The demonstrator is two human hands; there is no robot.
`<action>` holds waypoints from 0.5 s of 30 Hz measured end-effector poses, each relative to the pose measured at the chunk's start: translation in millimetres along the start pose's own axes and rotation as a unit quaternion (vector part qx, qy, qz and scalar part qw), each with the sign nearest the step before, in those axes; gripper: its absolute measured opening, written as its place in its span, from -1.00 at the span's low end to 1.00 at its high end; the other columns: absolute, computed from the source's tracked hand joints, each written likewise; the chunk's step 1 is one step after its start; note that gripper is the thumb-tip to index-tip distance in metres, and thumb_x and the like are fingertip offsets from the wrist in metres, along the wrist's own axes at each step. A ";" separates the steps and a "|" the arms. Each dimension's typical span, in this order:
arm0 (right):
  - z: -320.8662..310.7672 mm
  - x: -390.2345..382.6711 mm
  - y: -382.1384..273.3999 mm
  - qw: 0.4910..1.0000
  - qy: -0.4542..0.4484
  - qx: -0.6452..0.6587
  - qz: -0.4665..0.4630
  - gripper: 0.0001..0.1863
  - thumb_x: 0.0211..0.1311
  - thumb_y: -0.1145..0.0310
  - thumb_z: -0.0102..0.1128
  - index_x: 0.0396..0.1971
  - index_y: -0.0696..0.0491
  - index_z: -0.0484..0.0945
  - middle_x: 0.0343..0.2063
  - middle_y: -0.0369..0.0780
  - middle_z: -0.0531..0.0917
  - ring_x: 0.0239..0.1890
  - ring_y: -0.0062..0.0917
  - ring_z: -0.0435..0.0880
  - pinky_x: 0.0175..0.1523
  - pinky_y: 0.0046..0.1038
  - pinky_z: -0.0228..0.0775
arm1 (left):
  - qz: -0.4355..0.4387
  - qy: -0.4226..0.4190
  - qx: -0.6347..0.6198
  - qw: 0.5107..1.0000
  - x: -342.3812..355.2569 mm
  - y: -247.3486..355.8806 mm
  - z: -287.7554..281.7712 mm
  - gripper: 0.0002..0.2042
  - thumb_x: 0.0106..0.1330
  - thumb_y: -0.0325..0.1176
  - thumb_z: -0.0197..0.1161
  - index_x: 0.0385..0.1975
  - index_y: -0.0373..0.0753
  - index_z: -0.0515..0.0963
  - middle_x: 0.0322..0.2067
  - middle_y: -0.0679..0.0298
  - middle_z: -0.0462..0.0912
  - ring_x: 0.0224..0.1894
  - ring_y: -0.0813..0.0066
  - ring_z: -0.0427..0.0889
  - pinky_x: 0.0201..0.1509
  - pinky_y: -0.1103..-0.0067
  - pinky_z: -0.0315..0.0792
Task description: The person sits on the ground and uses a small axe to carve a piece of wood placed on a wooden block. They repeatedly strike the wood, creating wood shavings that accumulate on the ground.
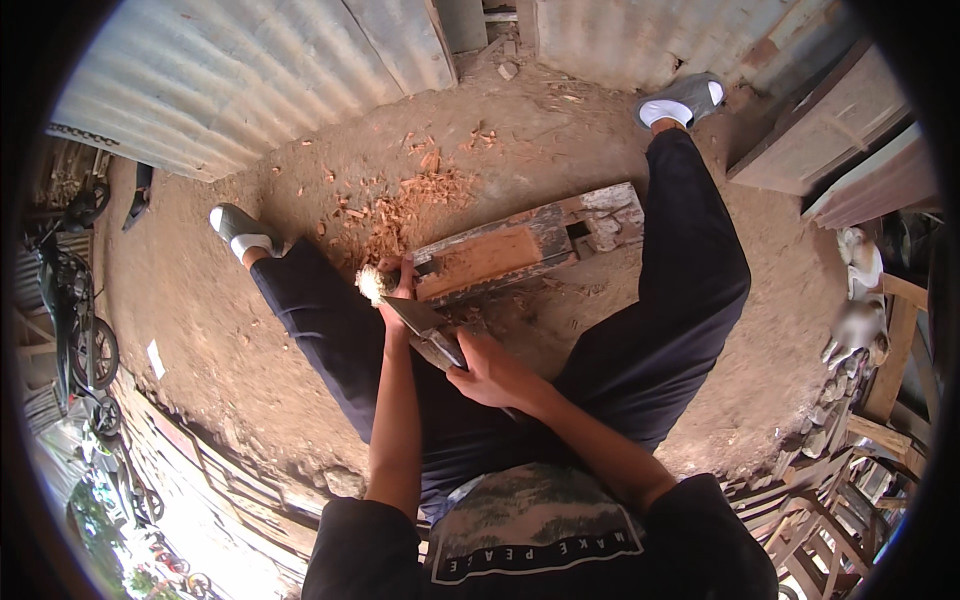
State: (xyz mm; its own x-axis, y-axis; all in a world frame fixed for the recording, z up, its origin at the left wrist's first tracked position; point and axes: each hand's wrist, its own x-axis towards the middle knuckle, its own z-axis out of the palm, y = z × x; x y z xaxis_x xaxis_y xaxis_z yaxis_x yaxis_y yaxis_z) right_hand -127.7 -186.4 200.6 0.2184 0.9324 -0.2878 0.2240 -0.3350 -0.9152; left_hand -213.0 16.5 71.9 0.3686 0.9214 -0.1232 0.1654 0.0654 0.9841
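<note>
My right hand (488, 370) is closed round the handle of a machete (425, 325), its broad blade slanting up and left. At the blade's far end, my left hand (398, 298) is closed on a piece of wood (371, 284) with a brightly sunlit end; glare hides its shape. Just beyond the hands, a thick wooden beam (490, 262) lies on the ground between my legs. Its upper face has a bare orange-brown stretch, a dark notch near the left end and a dark square hole toward the right. Whether the blade touches the wood, I cannot tell.
Orange wood chips (430, 190) lie scattered on the dirt ground beyond the beam. Corrugated metal sheets (260, 80) stand at the far side. Motorbikes (85, 330) are on the left. Animals with white patches (858, 300) lie at the right, near wooden frames (890, 370).
</note>
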 end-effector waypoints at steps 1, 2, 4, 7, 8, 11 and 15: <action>-3.0 -2.4 2.4 1.000 0.015 0.003 -0.005 -0.57 0.19 0.33 0.32 -0.14 0.30 0.36 -0.29 0.24 0.61 -0.17 0.21 0.62 -0.08 0.04 0.47 | -0.028 0.010 -0.010 1.000 -6.3 12.7 14.1 -0.73 0.37 -0.43 0.37 -0.55 -0.20 0.43 -0.57 0.38 0.49 -0.52 0.58 0.43 -0.39 0.55 0.34; -3.4 -4.2 -0.2 1.000 0.023 0.009 -0.018 -0.57 0.19 0.33 0.32 -0.14 0.31 0.36 -0.31 0.24 0.61 -0.19 0.21 0.62 -0.09 0.05 0.47 | 0.022 0.003 0.025 0.999 -6.5 8.6 11.0 -0.74 0.36 -0.44 0.37 -0.54 -0.21 0.43 -0.57 0.38 0.49 -0.52 0.58 0.44 -0.39 0.54 0.35; -1.9 -5.5 -5.0 0.999 0.017 0.017 -0.032 -0.57 0.20 0.34 0.31 -0.10 0.30 0.37 -0.33 0.23 0.62 -0.21 0.20 0.63 -0.11 0.03 0.47 | 0.120 -0.005 0.097 0.988 -3.2 -26.0 -5.4 -0.74 0.34 -0.45 0.37 -0.53 -0.22 0.42 -0.57 0.37 0.49 -0.51 0.57 0.45 -0.38 0.54 0.36; -2.8 -5.0 0.1 0.999 0.015 0.019 -0.021 -0.56 0.21 0.36 0.27 0.00 0.28 0.39 -0.34 0.21 0.63 -0.22 0.15 0.65 -0.12 -0.01 0.47 | 0.224 0.009 0.182 0.957 -6.2 -13.0 10.1 -0.79 0.31 -0.49 0.38 -0.49 -0.25 0.46 -0.58 0.36 0.50 -0.51 0.59 0.46 -0.38 0.54 0.39; -2.5 -4.9 -0.4 0.999 0.017 0.017 -0.021 -0.57 0.21 0.36 0.27 -0.01 0.28 0.39 -0.35 0.21 0.63 -0.23 0.16 0.65 -0.13 0.00 0.47 | 0.247 0.019 0.202 0.948 -12.1 -2.2 18.8 -0.80 0.30 -0.49 0.38 -0.48 -0.26 0.47 -0.58 0.36 0.50 -0.51 0.58 0.46 -0.38 0.53 0.40; -6.7 -6.6 -5.3 1.000 0.008 0.015 -0.005 -0.57 0.21 0.36 0.27 -0.02 0.28 0.39 -0.40 0.20 0.63 -0.25 0.17 0.65 -0.15 0.03 0.47 | 0.227 0.028 0.157 0.961 -16.5 -2.2 28.7 -0.85 0.29 -0.52 0.36 -0.44 -0.25 0.50 -0.54 0.37 0.54 -0.50 0.55 0.52 -0.32 0.52 0.49; -5.4 -8.7 -12.6 1.000 -0.007 0.017 -0.006 -0.58 0.21 0.37 0.27 -0.04 0.29 0.38 -0.44 0.20 0.63 -0.28 0.18 0.66 -0.16 0.05 0.48 | 0.113 0.018 0.025 0.993 0.2 -48.6 2.8 -0.85 0.28 -0.53 0.38 -0.42 -0.24 0.50 -0.53 0.38 0.55 -0.46 0.52 0.54 -0.26 0.51 0.50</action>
State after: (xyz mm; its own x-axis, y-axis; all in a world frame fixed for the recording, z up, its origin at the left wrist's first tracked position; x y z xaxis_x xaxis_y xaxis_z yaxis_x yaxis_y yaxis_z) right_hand -127.2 -191.0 216.2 0.2029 0.9382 -0.2804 0.1940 -0.3191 -0.9276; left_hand -218.4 12.5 23.8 0.3681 0.9237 0.1061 0.1267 -0.1629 0.9785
